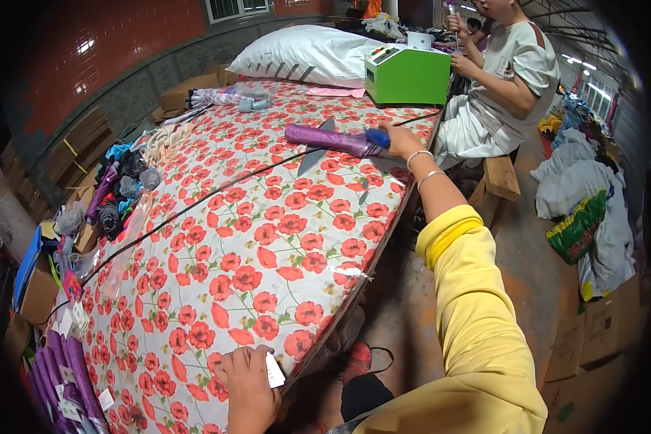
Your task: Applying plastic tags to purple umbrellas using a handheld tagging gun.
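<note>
At the far part of the flowered table, my right hand (406,141) is closed round the blue handle end of a folded purple umbrella (322,138). The umbrella lies across the tabletop, over a dark strap or cord and a grey patch. Near the table's front edge, my left hand (249,383) has its fingers bent over a small white tag (274,371), which sticks out by the fingertips. Several more folded purple umbrellas (71,369) with white tags on them lie bundled at the table's lower left.
A green machine (409,75) and a large white sack (311,54) stand at the far end. A co-worker (510,79) sits on a wooden stool (500,176) at the back right, holding something purple. Pompoms and dark cloth (126,181) pile along the left edge; cardboard boxes (607,325) lie right.
</note>
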Demonstrator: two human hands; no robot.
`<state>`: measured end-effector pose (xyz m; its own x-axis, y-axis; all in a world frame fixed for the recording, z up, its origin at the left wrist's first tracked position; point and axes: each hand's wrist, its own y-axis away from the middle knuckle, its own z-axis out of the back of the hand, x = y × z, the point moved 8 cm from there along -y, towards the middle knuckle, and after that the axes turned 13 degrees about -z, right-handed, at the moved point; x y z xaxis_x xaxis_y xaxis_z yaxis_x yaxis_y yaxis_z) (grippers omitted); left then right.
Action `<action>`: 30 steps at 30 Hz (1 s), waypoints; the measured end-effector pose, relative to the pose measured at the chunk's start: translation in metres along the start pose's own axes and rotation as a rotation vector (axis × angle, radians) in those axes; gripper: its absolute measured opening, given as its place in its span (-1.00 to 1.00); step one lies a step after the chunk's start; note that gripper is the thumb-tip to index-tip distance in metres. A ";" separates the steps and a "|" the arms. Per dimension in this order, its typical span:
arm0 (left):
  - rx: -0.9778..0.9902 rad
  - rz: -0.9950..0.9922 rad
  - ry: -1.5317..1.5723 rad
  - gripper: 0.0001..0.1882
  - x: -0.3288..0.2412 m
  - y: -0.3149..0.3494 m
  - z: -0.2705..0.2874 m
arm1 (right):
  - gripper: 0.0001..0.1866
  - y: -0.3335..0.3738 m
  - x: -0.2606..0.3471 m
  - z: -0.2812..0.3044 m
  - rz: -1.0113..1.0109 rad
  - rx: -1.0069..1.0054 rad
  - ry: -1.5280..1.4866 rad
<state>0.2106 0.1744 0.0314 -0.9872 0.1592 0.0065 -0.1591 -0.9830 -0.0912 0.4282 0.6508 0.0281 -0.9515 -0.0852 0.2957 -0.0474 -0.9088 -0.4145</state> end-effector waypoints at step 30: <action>-0.665 0.508 0.830 -0.60 0.134 0.105 -0.041 | -0.67 0.496 0.199 0.087 -0.200 1.542 -1.619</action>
<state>0.0620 0.0965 -0.0178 -0.5897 0.0148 -0.8075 0.5283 -0.7492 -0.3995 0.2416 0.1475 -0.0437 0.0477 0.5926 0.8041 0.8838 -0.4001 0.2424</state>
